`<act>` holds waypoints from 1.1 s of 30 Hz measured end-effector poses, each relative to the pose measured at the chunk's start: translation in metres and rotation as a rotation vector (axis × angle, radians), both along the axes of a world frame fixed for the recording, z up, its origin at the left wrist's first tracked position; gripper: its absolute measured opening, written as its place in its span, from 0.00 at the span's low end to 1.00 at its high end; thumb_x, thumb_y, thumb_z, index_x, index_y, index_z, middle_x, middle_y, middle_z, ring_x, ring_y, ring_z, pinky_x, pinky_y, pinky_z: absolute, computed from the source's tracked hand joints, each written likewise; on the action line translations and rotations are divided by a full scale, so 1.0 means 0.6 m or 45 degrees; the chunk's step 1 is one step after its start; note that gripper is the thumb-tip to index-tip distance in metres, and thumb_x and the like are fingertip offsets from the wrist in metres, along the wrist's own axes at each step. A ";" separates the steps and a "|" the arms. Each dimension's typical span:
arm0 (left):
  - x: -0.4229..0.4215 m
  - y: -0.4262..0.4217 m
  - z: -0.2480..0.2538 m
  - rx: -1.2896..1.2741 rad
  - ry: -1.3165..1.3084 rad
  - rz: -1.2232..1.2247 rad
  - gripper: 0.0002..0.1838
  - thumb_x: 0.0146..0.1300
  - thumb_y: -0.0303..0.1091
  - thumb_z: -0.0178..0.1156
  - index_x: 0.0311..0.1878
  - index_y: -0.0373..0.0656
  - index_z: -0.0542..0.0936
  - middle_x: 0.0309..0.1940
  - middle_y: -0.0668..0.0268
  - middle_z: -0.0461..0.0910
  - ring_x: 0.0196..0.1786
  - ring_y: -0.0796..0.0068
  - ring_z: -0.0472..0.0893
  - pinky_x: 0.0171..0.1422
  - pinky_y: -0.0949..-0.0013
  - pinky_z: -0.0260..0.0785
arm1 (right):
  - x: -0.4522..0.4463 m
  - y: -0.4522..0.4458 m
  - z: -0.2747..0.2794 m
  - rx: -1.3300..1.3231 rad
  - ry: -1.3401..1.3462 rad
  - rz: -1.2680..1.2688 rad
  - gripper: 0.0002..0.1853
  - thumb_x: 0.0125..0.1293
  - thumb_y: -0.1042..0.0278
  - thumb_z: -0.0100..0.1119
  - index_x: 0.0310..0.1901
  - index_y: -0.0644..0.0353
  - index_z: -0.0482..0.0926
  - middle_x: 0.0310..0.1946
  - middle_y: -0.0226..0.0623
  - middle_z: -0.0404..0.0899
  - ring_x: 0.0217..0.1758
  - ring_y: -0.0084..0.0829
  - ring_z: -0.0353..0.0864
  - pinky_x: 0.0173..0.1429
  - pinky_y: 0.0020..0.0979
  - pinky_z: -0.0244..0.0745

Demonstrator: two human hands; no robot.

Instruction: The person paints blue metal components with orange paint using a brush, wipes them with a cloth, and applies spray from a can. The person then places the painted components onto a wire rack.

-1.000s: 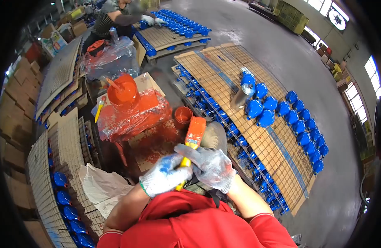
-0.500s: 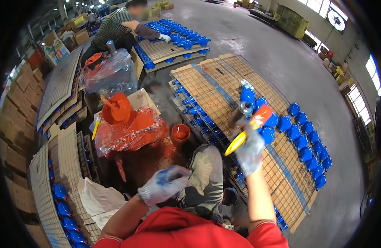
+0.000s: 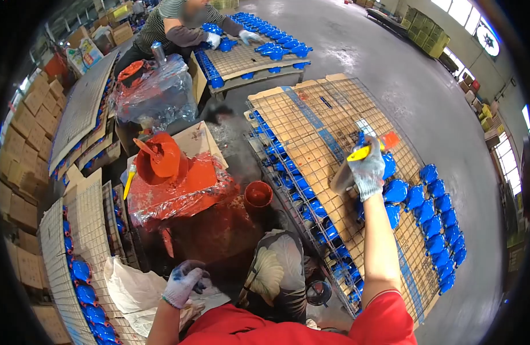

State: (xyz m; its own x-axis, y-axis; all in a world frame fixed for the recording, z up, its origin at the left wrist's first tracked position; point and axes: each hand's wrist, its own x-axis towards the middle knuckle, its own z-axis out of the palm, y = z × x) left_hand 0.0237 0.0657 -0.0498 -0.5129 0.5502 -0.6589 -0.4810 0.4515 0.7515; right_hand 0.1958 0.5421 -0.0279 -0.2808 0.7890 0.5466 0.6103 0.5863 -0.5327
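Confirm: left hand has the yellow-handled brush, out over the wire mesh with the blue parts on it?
Wrong hand. The head view shows the yellow-handled brush in the person's right hand. The rest stands: it is out over the wire mesh with the blue parts on it.

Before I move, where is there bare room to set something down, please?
The far end of the brown, mesh-covered cardboard, beyond the silver cylindrical can and gloved right hand, looks free, as does grey floor right of it. Rounded blue parts crowd the cardboard's right side.
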 end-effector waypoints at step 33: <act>0.057 -0.001 -0.120 0.063 -0.042 0.259 0.12 0.65 0.28 0.54 0.50 0.34 0.73 0.36 0.58 0.80 0.28 0.74 0.79 0.29 0.73 0.73 | 0.069 0.204 -0.115 -0.038 -0.970 -0.170 0.31 0.58 0.69 0.58 0.65 0.46 0.62 0.51 0.53 0.75 0.55 0.50 0.76 0.61 0.43 0.68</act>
